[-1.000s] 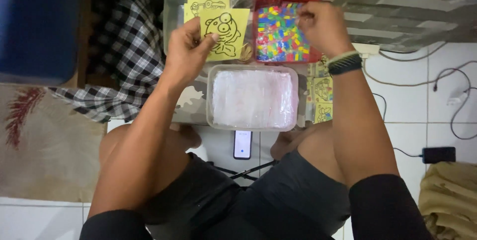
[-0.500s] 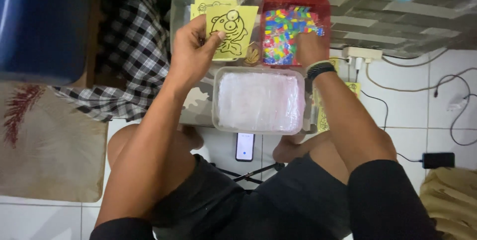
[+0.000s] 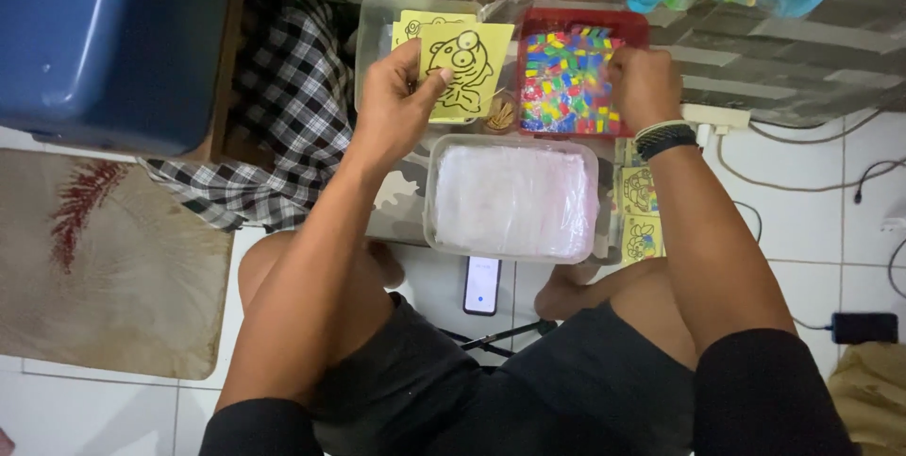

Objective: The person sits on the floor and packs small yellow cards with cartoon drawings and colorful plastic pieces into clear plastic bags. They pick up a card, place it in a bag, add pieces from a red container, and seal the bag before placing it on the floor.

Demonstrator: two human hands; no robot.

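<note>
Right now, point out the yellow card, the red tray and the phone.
Yellow card [image 3: 464, 67], head view, on the drawn cartoon figure.
Red tray [image 3: 578, 23], head view, on its far rim.
Phone [image 3: 482, 284], head view, middle of its screen.

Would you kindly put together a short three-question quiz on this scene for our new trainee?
1. True or false: the left hand holds a yellow card printed with a cartoon animal.
2. Where is the right hand? A) on the phone B) over the red tray of coloured pieces C) on the rug
3. Fill in: the clear lidded container lies directly ____ the phone in the picture.

Key: 1 true; 2 B; 3 above.
</note>
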